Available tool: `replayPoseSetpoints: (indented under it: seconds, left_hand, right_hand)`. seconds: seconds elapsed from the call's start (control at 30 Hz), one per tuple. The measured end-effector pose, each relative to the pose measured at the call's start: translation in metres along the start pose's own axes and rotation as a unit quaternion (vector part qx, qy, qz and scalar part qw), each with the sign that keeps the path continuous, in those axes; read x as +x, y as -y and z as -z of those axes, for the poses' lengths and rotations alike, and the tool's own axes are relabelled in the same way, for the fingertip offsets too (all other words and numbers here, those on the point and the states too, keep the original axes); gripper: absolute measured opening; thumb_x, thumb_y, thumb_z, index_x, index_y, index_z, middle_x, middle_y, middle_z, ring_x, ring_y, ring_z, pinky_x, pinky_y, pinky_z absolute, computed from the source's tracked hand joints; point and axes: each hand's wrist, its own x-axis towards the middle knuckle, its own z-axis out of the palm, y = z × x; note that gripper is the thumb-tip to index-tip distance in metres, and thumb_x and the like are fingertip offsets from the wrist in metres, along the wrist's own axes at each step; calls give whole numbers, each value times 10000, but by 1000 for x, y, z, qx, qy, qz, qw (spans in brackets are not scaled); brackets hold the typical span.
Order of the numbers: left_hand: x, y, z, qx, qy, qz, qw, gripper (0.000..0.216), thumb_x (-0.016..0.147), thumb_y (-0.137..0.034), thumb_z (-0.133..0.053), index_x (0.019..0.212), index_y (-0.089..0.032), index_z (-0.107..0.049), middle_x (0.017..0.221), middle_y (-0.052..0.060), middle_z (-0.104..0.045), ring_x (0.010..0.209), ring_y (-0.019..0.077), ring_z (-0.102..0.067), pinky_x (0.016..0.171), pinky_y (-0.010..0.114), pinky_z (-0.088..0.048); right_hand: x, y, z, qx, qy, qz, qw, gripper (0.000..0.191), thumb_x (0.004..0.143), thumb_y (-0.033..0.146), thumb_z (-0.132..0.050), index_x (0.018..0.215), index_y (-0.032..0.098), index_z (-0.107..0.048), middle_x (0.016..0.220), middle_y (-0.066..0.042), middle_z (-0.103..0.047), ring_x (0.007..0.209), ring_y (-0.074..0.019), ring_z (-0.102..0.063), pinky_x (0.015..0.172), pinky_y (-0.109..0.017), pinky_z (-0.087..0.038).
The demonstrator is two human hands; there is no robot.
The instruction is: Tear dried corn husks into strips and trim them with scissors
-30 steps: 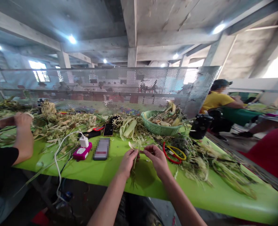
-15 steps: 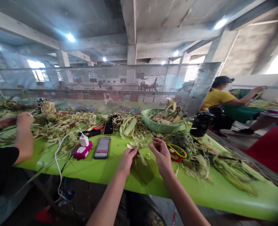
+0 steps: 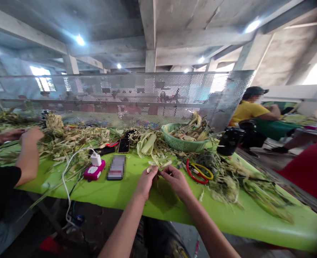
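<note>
My left hand [image 3: 147,181] pinches a small bundle of pale green corn husk strips [image 3: 156,162] above the front of the table. Close against it, my right hand [image 3: 175,178] has its thumb and fingers closed on the same husk strips. The strips fan out upward between the two hands, and the ends below are partly hidden by my fingers. Just right of my right hand lie scissors with red and yellow handles [image 3: 201,172]. Beyond my hands is a broad pale husk piece [image 3: 148,145] on the pile.
A green plastic basket [image 3: 184,146] of dried husks stands behind, near a black container [image 3: 229,141]. Left are a phone [image 3: 116,167], a magenta box [image 3: 94,171] with a white charger, and piled husks [image 3: 78,138]. A co-worker's arm [image 3: 29,154] reaches in; a perforated metal screen [image 3: 137,98] runs behind.
My right hand has moved left and down to meet my left hand at the husk strips. The strip that hung between the hands is now gathered up. The yellow-shirted person's arm has drawn in.
</note>
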Motion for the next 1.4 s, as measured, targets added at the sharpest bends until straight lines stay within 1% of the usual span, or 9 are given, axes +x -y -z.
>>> replayPoseSetpoints:
  seconds: [0.17, 0.4, 0.67, 0.8, 0.9, 1.0, 1.1, 1.27, 1.4]
  left_hand:
    - [-1, -2, 1, 44, -8, -19, 999, 310, 689, -458, -705, 779, -170, -636, 691, 4, -602, 658, 135, -527, 629, 242, -396]
    - [2, -5, 2, -80, -27, 14, 996, 309, 593, -361, -788, 676, -135, -594, 575, -41, -489, 522, 66, -421, 522, 198, -334]
    - [2, -6, 3, -152, -32, 42, 987, 326, 541, -306, -824, 683, -131, -588, 553, -46, -496, 490, 53, -410, 500, 187, -319]
    - [0, -4, 3, -68, -18, 1, 998, 300, 632, -389, -769, 701, -140, -615, 592, -26, -533, 529, 67, -448, 523, 194, -334]
    - [-3, -4, 2, -7, -4, -8, 1000, 327, 663, -451, -732, 752, -149, -647, 667, 8, -600, 600, 98, -515, 567, 210, -370]
    - [-5, -4, 1, -18, -10, 20, 1000, 393, 667, -517, -702, 804, -152, -659, 691, 28, -628, 612, 123, -543, 592, 236, -401]
    - [-6, -5, -1, -40, -20, 36, 998, 443, 668, -563, -676, 818, -147, -661, 688, 34, -629, 608, 133, -548, 604, 252, -413]
    - [-7, -8, -1, 30, 8, -1, 1000, 362, 672, -503, -701, 752, -158, -629, 595, -23, -525, 561, 107, -460, 573, 232, -367]
    - [-8, -11, -1, 112, 32, -40, 992, 305, 723, -471, -662, 759, -171, -623, 613, -27, -496, 589, 116, -433, 577, 230, -340]
  right_hand:
    - [-2, 11, 0, -104, -19, 79, 991, 229, 763, 379, -605, 635, 201, -540, 679, -17, -566, 713, -197, -518, 682, -300, -395]
    - [2, 8, 0, -125, -22, 100, 987, 176, 790, 324, -567, 666, 204, -535, 747, -36, -601, 750, -205, -555, 702, -310, -416]
    - [2, 8, -1, -124, -40, 121, 984, 195, 801, 317, -573, 648, 209, -521, 796, -46, -624, 818, -218, -578, 751, -327, -427]
    - [-1, 6, 2, -137, -44, 94, 985, 188, 815, 360, -585, 716, 202, -566, 746, -45, -623, 738, -207, -567, 690, -312, -438]
    - [-2, 6, 3, -97, -29, 76, 992, 212, 826, 406, -580, 837, 198, -621, 805, -53, -659, 760, -210, -591, 709, -312, -455]
    - [-3, 9, 2, -37, -49, 60, 996, 253, 801, 442, -603, 821, 194, -649, 827, -58, -680, 787, -221, -609, 737, -321, -461]
    - [-4, 14, 2, 26, -63, 33, 997, 292, 752, 466, -650, 786, 176, -658, 780, -63, -672, 725, -211, -597, 679, -313, -459]
    - [-4, 17, 2, 73, -61, 13, 995, 319, 716, 485, -685, 748, 169, -655, 728, -47, -646, 681, -187, -566, 646, -297, -436]
    - [-2, 11, 0, 72, -85, 11, 994, 357, 704, 524, -675, 721, 171, -633, 680, -34, -615, 647, -178, -540, 610, -285, -420]
